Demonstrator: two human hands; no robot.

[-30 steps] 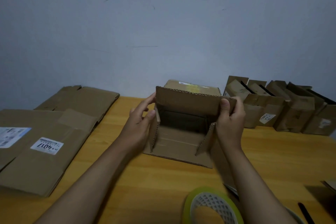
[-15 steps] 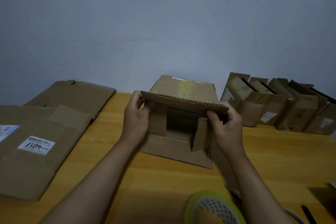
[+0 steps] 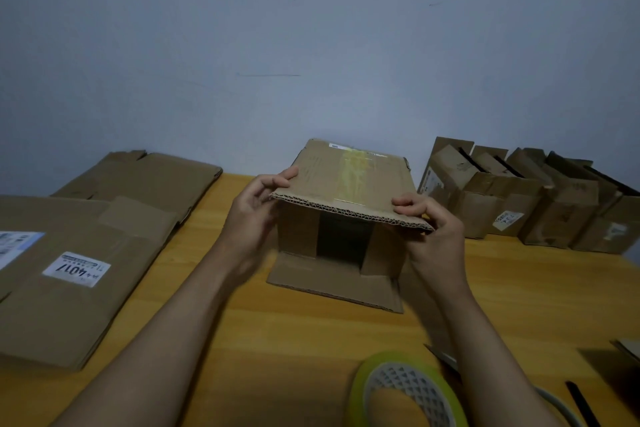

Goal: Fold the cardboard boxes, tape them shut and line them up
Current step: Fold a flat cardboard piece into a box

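A pale blue-grey wall [image 3: 311, 45] rises directly behind the desk [image 3: 277, 340], marked with a few dark scuffs and thin scratches. The desk is yellowish wood-grain, under dim, even light.

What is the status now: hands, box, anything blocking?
Left hand and right hand pinch the top flap. Box on its side, mouth open, untaped. Tape roll near; nothing blocking.

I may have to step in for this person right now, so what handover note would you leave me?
Left hand and right hand each pinch an end of the top flap of the box lying on its side on the table.
Done: side flaps folded in; finished boxes lined up far right.
Left: close top and bottom flaps, tape with the tape roll, line up; then the flat cardboard on the left.
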